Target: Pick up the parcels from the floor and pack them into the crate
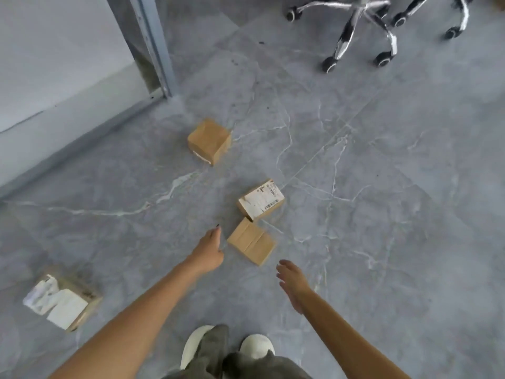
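Several cardboard parcels lie on the grey marble floor. A plain flat parcel [251,242] lies nearest, with a labelled parcel [261,199] touching its far corner. A cube-shaped parcel [209,140] sits farther back, and a parcel with torn white labels [62,298] lies at the left. My left hand [208,248] hovers just left of the plain flat parcel and holds nothing. My right hand [293,283] is below and right of that parcel, fingers relaxed and empty. No crate is in view.
A grey metal shelf post [153,47] and a white panel [49,56] stand at the back left. Chrome office-chair bases with castors [363,31] are at the back right. My white shoes [226,348] are at the bottom edge.
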Demonstrator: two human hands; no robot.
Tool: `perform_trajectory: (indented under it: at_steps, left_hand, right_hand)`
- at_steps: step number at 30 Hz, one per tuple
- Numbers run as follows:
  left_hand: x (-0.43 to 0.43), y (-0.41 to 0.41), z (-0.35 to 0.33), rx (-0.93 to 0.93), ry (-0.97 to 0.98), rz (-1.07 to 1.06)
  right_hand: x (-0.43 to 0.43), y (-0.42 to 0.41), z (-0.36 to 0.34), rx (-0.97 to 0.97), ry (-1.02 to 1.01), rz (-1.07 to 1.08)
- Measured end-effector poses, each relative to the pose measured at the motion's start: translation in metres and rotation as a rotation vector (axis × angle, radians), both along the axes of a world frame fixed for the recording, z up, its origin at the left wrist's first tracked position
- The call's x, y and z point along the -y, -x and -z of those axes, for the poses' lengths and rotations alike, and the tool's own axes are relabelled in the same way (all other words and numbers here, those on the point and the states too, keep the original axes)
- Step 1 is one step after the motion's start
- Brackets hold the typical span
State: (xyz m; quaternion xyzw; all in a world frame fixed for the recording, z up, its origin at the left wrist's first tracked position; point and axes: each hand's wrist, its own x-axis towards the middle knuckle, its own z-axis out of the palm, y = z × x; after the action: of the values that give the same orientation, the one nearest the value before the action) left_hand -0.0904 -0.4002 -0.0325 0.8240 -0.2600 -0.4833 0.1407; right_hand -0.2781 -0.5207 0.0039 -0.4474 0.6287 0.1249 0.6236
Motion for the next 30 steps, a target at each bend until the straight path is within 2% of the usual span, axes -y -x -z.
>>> perform_trajectory:
  at_steps: [3, 5, 8, 10, 13, 16, 24, 30]
  left_hand:
    - [0.008, -0.001, 0.072, -0.079, -0.057, 0.11]
    - [0.012, -0.001, 0.089, -0.173, -0.072, 0.145]
    - [0.013, 0.005, 0.069, -0.213, -0.013, 0.068]
    - [0.004, 0.01, 0.028, -0.211, 0.047, -0.013]
    - [-0.024, 0.019, -0.067, -0.16, 0.176, -0.088]
    - [-0.051, 0.024, -0.193, -0.088, 0.31, -0.19]
    - [-0.093, 0.003, -0.557, 0.298, 0.676, -0.456]
    - [-0.126, -0.031, -0.763, 0.443, 0.915, -0.603]
  right_hand:
    - [0.001, -0.014, 0.074, 0.031, -0.13, 0.011]
    - [0.002, -0.025, 0.095, 0.027, -0.159, 0.017]
    - [-0.001, -0.027, 0.084, -0.022, -0.14, 0.03]
    - [-0.004, -0.022, 0.043, -0.022, -0.109, -0.021]
    - [-0.009, -0.016, -0.055, 0.089, -0.025, -0.02]
    - [-0.015, -0.027, -0.181, 0.223, 0.1, -0.045]
    - [-0.047, -0.077, -0.535, 0.655, 0.374, -0.11]
    - [-0.087, -0.102, -0.716, 0.99, 0.518, -0.247]
